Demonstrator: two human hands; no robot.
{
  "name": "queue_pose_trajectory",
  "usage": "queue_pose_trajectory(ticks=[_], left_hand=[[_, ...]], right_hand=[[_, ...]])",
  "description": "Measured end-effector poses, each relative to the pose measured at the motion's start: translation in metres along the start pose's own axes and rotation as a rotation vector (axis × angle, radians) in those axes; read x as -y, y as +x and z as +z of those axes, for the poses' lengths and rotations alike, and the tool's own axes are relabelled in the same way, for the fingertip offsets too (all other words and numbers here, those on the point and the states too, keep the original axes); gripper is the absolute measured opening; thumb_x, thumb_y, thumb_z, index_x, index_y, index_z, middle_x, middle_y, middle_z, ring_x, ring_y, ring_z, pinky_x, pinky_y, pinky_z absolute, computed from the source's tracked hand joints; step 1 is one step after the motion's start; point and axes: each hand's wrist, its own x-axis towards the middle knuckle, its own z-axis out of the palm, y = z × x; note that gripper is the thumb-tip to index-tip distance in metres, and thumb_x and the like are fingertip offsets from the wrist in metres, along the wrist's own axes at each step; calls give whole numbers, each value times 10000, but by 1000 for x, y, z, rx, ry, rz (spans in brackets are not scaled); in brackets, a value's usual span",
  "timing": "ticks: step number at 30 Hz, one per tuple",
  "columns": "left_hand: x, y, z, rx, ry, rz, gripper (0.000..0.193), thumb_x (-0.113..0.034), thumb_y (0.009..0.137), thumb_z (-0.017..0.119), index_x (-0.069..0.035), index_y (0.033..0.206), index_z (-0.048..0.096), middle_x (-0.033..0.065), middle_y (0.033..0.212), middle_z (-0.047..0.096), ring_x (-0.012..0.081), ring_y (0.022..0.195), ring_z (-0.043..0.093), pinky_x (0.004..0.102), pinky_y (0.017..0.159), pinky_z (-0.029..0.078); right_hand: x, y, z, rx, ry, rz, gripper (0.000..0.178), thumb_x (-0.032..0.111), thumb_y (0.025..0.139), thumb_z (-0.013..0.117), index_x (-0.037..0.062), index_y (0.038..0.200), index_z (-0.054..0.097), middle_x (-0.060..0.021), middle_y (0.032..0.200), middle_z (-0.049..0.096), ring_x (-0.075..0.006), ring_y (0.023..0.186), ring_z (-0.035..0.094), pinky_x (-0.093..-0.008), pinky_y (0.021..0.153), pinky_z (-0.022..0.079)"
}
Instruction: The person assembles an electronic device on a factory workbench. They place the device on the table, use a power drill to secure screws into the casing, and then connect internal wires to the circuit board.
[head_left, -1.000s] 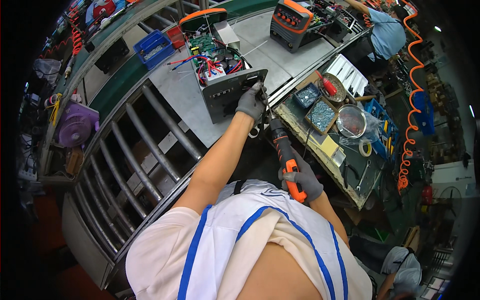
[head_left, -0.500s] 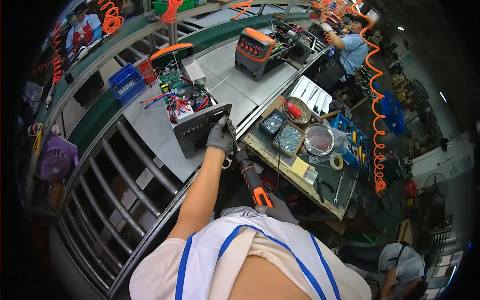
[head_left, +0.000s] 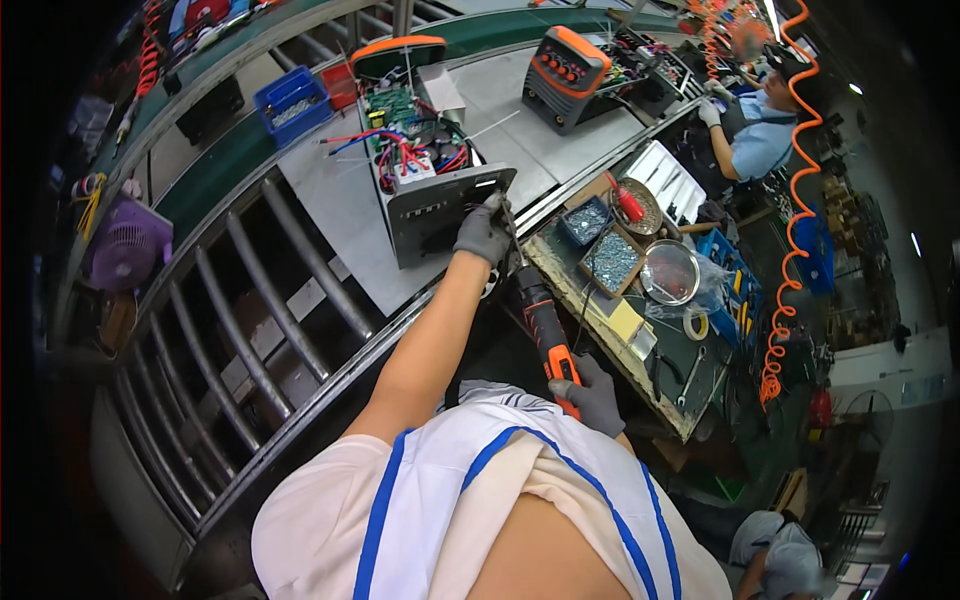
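My left hand [head_left: 482, 238], in a grey glove, is raised against the dark end panel [head_left: 440, 212] of an opened electrical unit. Its fingers are drawn together near the panel's right edge; whatever they pinch is too small to make out. My right hand [head_left: 597, 394], also gloved, is wrapped round the handle of an orange and black power screwdriver [head_left: 543, 322]. The screwdriver's front end points up toward the panel, beside my left hand. Inside the unit are green circuit boards [head_left: 393, 108] and loose red and blue wires [head_left: 408, 152].
A second unit [head_left: 563, 82] with an orange top stands farther back. At right, a workbench [head_left: 600, 330] carries screw boxes [head_left: 612, 262], a round dish [head_left: 670, 272], and a wrench [head_left: 692, 375]. Metal rollers [head_left: 262, 305] lie at left. An orange coiled hose [head_left: 797, 205] hangs at right; a co-worker [head_left: 760, 130] stands beyond the bench.
The whole view has shifted, so things appear farther right and higher. My left hand stays at the panel, and my right hand still grips the screwdriver. The co-worker's raised hand has come down.
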Motion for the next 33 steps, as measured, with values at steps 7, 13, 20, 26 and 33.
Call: queue_pose_trajectory(ticks=[7, 13, 20, 26, 33], left_hand=[[0, 1, 1, -85, -2, -8, 81, -187, 875, 598, -111, 858, 577, 5, 693, 563, 162, 620, 510, 318, 600, 423], [0, -1, 8, -16, -5, -19, 73, -177, 861, 623, -118, 836, 586, -21, 709, 586, 112, 590, 515, 257, 536, 399], [-9, -4, 3, 52, 43, 19, 97, -185, 844, 632, -108, 897, 605, 0, 726, 591, 144, 611, 506, 287, 545, 392], [-4, -1, 0, -81, -207, -21, 139, -122, 807, 553, -42, 913, 592, 81, 760, 589, 209, 696, 521, 324, 621, 420], [-1, -6, -9, -394, -232, 115, 82, -4, 753, 504, -13, 822, 547, 126, 779, 577, 263, 716, 562, 379, 728, 496]], right_hand=[[4, -5, 4, 99, -38, 75, 429, 309, 749, 723, 15, 1039, 605, -71, 840, 597, -158, 772, 572, -306, 713, 459], [-20, -1, 9, -30, -223, -88, 542, 391, 728, 740, 65, 1134, 588, -111, 992, 570, -207, 878, 559, -342, 814, 447], [-22, 1, 13, 132, 407, 197, 458, 209, 799, 714, 14, 1180, 552, -63, 958, 624, -102, 824, 574, -255, 744, 479], [-21, 3, 12, 249, 610, 316, 425, 223, 800, 681, 21, 1134, 512, -67, 927, 584, -117, 795, 555, -260, 713, 467], [2, 7, 8, 334, 672, 240, 559, 152, 811, 636, 50, 1291, 368, -107, 925, 594, -153, 811, 569, -293, 734, 485]])
